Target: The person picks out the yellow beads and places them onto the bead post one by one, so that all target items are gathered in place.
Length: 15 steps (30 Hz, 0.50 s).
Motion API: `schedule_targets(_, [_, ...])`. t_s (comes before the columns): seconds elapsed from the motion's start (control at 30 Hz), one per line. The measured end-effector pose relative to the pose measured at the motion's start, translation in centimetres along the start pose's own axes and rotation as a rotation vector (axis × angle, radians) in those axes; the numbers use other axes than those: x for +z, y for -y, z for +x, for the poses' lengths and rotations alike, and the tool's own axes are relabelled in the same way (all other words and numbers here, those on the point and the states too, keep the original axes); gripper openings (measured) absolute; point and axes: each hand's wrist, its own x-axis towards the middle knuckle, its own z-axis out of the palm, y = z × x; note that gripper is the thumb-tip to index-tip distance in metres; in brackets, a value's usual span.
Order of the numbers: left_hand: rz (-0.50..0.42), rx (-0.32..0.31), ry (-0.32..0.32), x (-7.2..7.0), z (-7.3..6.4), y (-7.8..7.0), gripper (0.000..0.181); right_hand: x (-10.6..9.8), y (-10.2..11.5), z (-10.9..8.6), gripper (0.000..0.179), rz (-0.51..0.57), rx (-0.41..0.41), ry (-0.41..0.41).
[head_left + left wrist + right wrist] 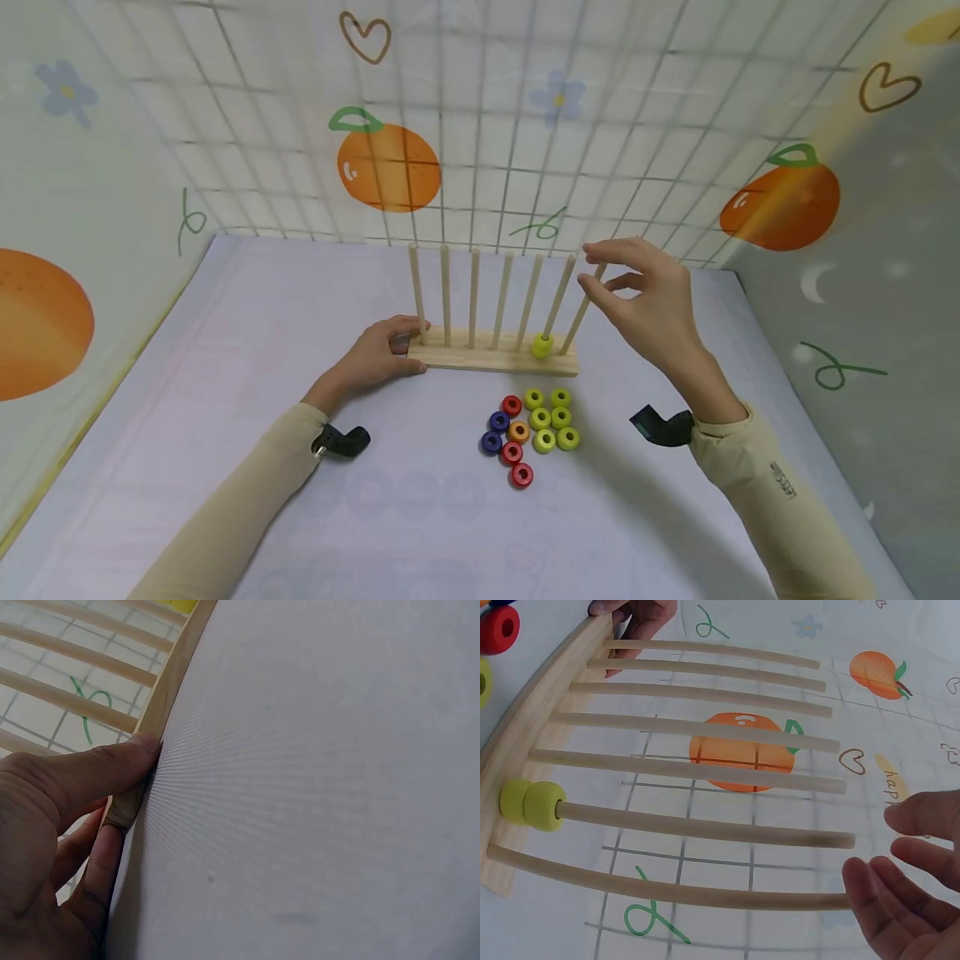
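A wooden peg stand (pixel 491 362) with several upright pegs stands on the table. At its left end, my left hand (pixel 375 354) grips the base, thumb along the front edge and fingers behind. My right hand (pixel 656 296) is raised at the top of the rightmost peg (pixel 705 896), thumb and index finger apart and no ring between them. In the right wrist view that peg's tip overlaps the fingertips. Two yellow rings (pixel 544 806) sit stacked at the bottom of the second peg from the right.
Loose rings lie in front of the stand: several yellow rings (pixel 544 441), three red rings (pixel 522 476), two blue rings (pixel 491 442) and an orange ring (pixel 518 431). A printed cloth backdrop (pixel 285 183) hangs behind the table (pixel 375 542).
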Motion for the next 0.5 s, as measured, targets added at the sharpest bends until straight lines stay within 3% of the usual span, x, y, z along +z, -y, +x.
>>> schedule_targets(0.2, [0.000, -0.011, 0.002, 0.0, 0.1, 0.2, 0.067, -0.8, 0.1, -2.1, 0.038, 0.048, -0.011, -0.019])
schedule_targets(0.5, [-0.027, 0.008, -0.003, 0.1, 0.3, 0.6, 0.066, -1.8, -1.5, -6.3, 0.037, 0.106, 0.090, -0.052])
